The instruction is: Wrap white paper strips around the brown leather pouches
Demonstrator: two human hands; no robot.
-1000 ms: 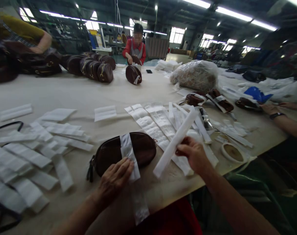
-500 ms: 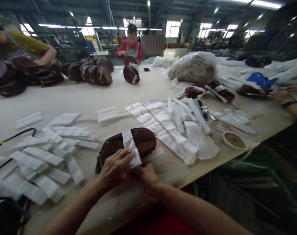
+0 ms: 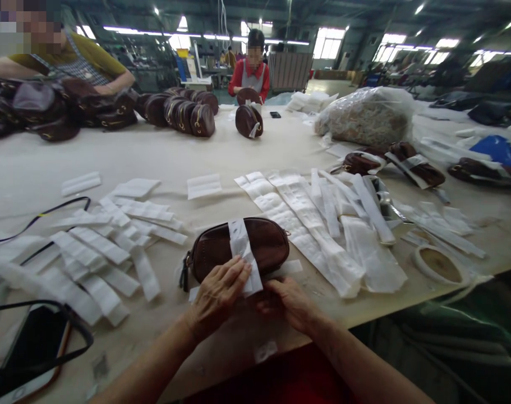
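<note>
Strip lights [image 3: 133,30] and tall windows [image 3: 328,44] brighten the back of a busy workshop, where a long, pale counter [image 3: 154,154] runs between several people. Close to its near edge, a brown pouch [image 3: 213,252] rests before one worker, a dark tassel [image 3: 184,275] at its left end and a white band [image 3: 240,241] crossing its middle from back to front. The worker's left hand [image 3: 224,283] lies palm down, nearly flat, fingers stretched out side by side over the near part of the band, pressing rather than gripping. The right hand [image 3: 291,306] sits just in front of the pouch, beside the band's near end, its fingers bent inward; from here I cannot tell how far they close or whether they pinch anything. Loose white strips [image 3: 87,247] lie heaped to the left, while longer strips [image 3: 309,224] fan out to the right, near a round roll [image 3: 440,265]. A black-screened device [image 3: 32,348] occupies the lower left corner beneath a loop of black cord. Across the counter, a co-worker in red [image 3: 259,76] stands behind an upright pouch [image 3: 247,120]; farther left, a person in mustard sleeves [image 3: 107,64] leans over piled brown bags [image 3: 36,109]. Opposite, at right, bulges a clear plastic bag [image 3: 364,118].
</note>
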